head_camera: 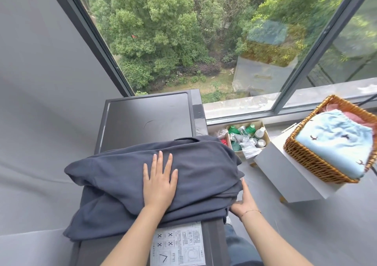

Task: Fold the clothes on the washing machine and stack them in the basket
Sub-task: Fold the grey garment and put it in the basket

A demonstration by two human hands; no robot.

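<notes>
Left hand (159,182) presses flat on garment (114,176), lower centre; right hand (243,201) fingers tucked under its edge. We judge it soft, floppy: support underneath.

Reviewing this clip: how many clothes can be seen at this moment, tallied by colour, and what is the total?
Dark grey-blue garment on the washing machine, under the left hand, with the right hand at its edge: 1
Light blue garment in the basket: 1
Pink garment, partly hidden in the basket: at least 1
Total: 3 visible
</notes>
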